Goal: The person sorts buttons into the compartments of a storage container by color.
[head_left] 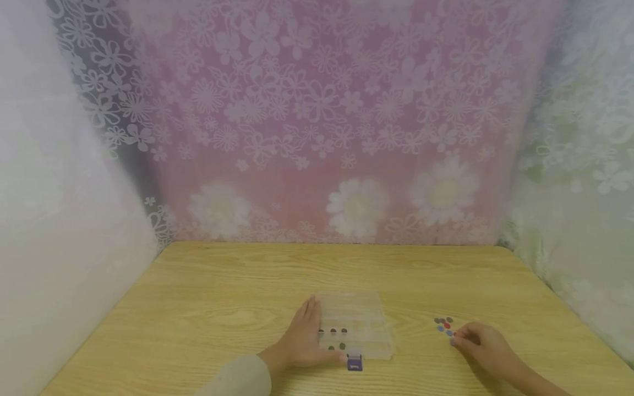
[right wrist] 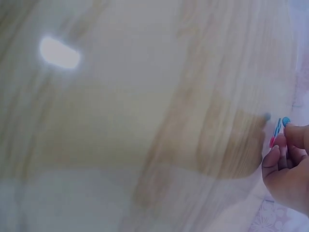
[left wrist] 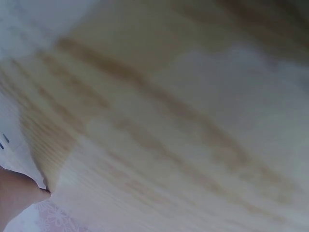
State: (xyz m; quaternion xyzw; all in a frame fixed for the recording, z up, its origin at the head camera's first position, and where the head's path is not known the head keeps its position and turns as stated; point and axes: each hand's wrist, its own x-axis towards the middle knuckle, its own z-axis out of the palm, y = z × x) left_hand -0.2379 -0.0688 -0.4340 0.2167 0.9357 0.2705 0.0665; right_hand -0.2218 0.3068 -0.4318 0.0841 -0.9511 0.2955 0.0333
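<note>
A clear plastic compartment box (head_left: pixel 350 305) lies on the table, with several dark round discs (head_left: pixel 333 331) in its nearer compartments. My left hand (head_left: pixel 303 336) rests along the box's left side, fingers straight, the thumb stretched across the front edge towards a purple latch (head_left: pixel 354 363). To the right, my right hand (head_left: pixel 482 347) pinches a small blue disc (right wrist: pixel 286 121) between thumb and fingertip. Just beyond those fingertips lies a loose group of flat discs: blue ones (head_left: pixel 441 328), a red one (head_left: pixel 447 325) and dark ones (head_left: pixel 449 319).
The wood-grain table (head_left: pixel 238 275) runs back to a pink flowered curtain (head_left: pixel 317 137). Pale sheets hang at the left (head_left: pixel 74 192) and right (head_left: pixel 584 209) sides. Bare tabletop separates the box from the loose discs.
</note>
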